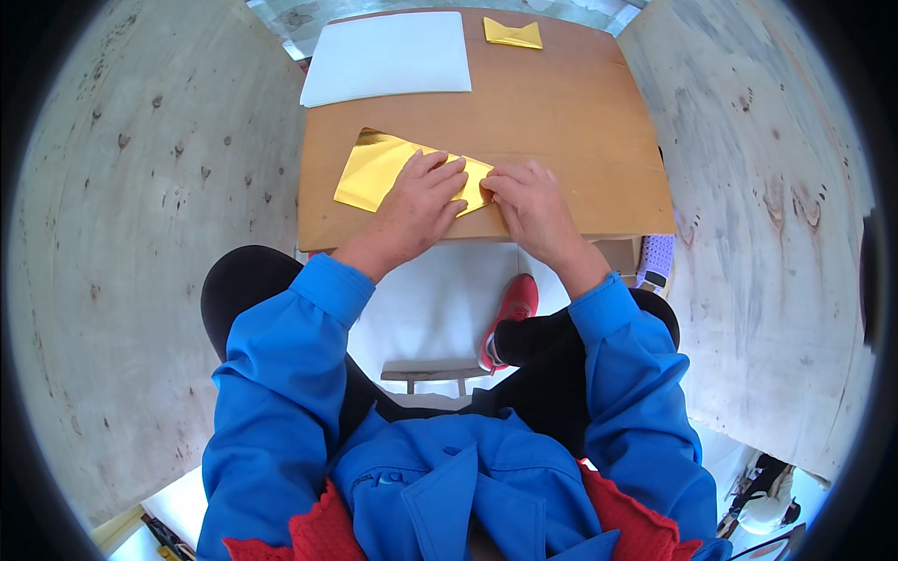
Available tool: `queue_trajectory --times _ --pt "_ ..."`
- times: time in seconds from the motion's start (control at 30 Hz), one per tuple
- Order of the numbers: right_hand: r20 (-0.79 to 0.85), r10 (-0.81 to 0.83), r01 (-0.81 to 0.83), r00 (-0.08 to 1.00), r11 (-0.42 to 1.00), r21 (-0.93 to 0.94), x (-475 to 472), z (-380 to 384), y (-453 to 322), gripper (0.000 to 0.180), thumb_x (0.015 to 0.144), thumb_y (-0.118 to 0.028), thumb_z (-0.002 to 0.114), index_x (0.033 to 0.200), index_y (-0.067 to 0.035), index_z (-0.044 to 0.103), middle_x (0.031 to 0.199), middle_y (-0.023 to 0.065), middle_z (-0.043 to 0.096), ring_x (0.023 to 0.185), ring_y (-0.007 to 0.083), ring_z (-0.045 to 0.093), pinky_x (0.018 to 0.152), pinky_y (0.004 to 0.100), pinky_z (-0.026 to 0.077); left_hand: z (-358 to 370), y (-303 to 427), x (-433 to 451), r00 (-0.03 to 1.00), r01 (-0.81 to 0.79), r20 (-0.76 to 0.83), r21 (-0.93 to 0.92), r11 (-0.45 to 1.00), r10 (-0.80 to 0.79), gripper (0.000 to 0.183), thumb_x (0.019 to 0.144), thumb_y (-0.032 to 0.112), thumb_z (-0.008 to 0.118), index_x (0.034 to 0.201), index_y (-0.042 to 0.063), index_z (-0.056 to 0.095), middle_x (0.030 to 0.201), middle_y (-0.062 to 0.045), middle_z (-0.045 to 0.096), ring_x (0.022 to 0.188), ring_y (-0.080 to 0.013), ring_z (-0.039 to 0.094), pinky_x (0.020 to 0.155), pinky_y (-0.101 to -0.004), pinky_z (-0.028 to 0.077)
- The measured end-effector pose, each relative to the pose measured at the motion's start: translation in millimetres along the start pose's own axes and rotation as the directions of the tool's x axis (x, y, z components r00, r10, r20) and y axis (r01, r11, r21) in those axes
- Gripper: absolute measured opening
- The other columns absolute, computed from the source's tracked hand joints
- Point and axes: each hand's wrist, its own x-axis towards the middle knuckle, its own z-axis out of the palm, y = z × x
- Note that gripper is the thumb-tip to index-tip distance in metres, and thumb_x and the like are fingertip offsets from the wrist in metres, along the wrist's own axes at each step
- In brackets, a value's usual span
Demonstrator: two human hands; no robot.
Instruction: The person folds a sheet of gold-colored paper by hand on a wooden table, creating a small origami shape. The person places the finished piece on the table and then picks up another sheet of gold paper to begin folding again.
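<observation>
A shiny gold foil paper sheet (372, 168), partly folded at its right end, lies near the front edge of the brown table (561, 140). Flat on its middle rests my left hand (424, 196), fingers spread slightly and pointing to the right. The fingertips of my right hand (527, 203) pinch the right edge of the foil, thumb and index finger together. At the table's far side sits a small folded gold foil piece (513, 34) with a notched top edge. Some of the sheet is hidden under my left hand.
A stack of white paper (393, 59) lies at the far left of the table. Pale wooden panels (140, 210) stand on both sides. A purple perforated item (656, 259) is beside the table's right front corner. Another person (768, 501) is at the lower right.
</observation>
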Motion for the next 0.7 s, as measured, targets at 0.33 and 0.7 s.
queue_trajectory --times 0.33,0.7 --pt "-0.023 0.196 -0.184 0.980 0.950 0.252 7 12 14 0.009 0.084 -0.002 0.074 0.092 -0.007 0.074 0.095 0.0081 0.072 0.093 0.0327 0.063 0.082 0.0436 0.052 -4 -11 -4 0.993 0.088 0.091 -0.141 0.986 -0.075 0.049 0.092 0.020 0.077 0.136 0.002 0.065 0.147 -0.013 0.061 0.143 -0.0376 0.047 0.121 -0.0466 0.038" --pt "0.100 0.354 -0.359 0.930 0.933 0.032 18 14 -1 0.036 0.071 -0.028 0.092 0.091 -0.012 0.066 0.092 0.0045 0.063 0.090 0.0256 0.059 0.080 0.0399 0.047 1 -7 -3 0.995 0.099 0.043 -0.109 0.989 -0.095 0.045 0.091 0.023 0.077 0.131 0.003 0.067 0.146 -0.012 0.062 0.143 -0.0355 0.048 0.123 -0.0505 0.034"
